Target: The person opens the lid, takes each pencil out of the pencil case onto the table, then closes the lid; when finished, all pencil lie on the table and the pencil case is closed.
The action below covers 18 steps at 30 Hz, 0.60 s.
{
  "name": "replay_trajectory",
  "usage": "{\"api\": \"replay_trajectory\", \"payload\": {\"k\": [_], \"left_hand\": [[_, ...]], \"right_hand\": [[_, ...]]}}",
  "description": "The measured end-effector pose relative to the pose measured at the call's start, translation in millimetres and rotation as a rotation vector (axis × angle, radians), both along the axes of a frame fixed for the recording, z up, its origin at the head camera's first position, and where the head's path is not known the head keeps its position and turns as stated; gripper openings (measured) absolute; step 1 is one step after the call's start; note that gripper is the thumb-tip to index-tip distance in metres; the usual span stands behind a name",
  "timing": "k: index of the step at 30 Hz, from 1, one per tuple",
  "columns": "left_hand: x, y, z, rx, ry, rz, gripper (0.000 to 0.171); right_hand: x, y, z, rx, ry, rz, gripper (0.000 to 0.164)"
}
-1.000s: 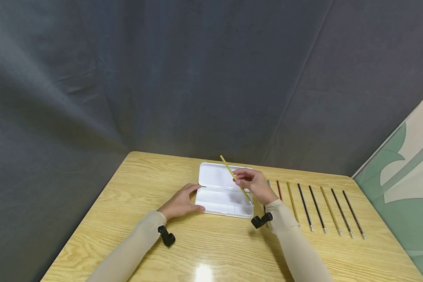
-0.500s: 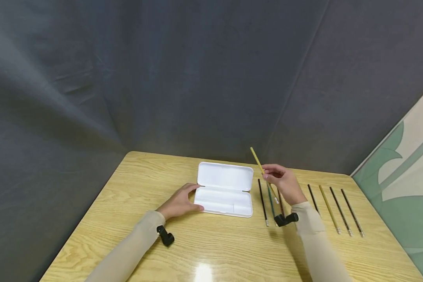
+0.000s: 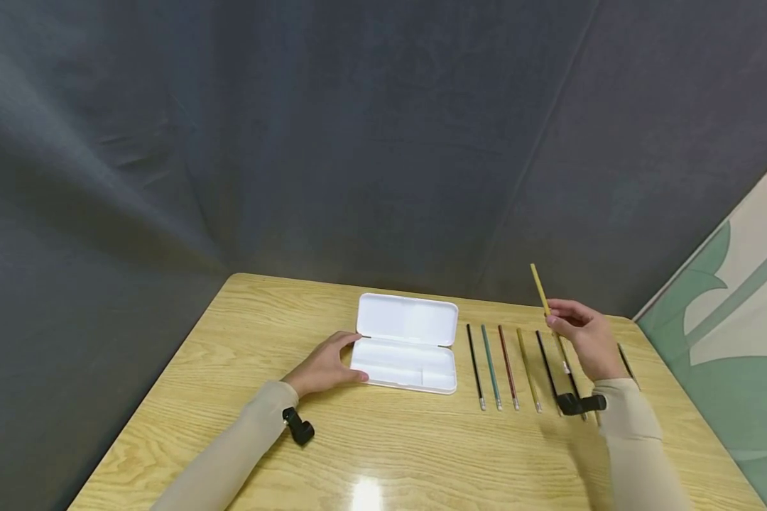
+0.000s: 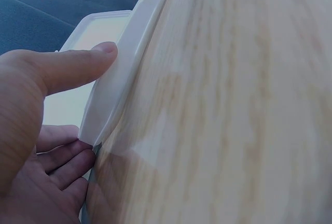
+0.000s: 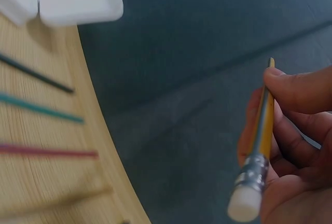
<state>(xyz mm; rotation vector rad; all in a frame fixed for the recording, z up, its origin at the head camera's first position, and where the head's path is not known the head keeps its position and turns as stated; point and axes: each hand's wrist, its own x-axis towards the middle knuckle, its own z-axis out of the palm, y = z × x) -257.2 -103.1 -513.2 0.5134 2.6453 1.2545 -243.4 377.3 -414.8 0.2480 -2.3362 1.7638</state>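
My right hand (image 3: 584, 342) pinches a yellow pencil (image 3: 540, 286) above the right part of the row, its white eraser (image 5: 245, 203) pointing down toward the wrist camera. A white pencil case (image 3: 390, 363) lies open on the table, its lid (image 3: 408, 319) tipped back behind the tray. At the case's left end, my left hand (image 3: 324, 365) grips it, thumb on the front wall and fingers around the corner, as the left wrist view shows. The tray with its small right compartment holds no pencils.
A row of pencils lies right of the case: black (image 3: 476, 365), teal (image 3: 491, 365), red (image 3: 508, 365), yellow (image 3: 528, 369), then several more partly behind the right hand and sleeve. A dark curtain (image 3: 383, 142) hangs along the table's (image 3: 396, 447) back edge.
My right hand has carried the yellow pencil from over the case to the right, above the row, uncovering the pencils nearest the case. The left hand stays on the case.
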Motion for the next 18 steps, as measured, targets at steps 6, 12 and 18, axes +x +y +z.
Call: {"api": "replay_trajectory", "payload": {"k": [6, 12, 18], "left_hand": [[1.4, 1.3, 0.8, 0.001, 0.007, 0.004, 0.090], [1.7, 0.6, 0.6, -0.003, 0.006, 0.003, 0.092], [1.8, -0.6, 0.6, -0.005, 0.013, 0.001, 0.093]], "right_hand": [[8.2, 36.8, 2.5, 0.014, -0.041, -0.098, 0.029], [17.3, 71.6, -1.5, 0.073, -0.072, -0.202, 0.027], [25.9, 110.2, -11.9, -0.153, -0.089, -0.185, 0.024]]}}
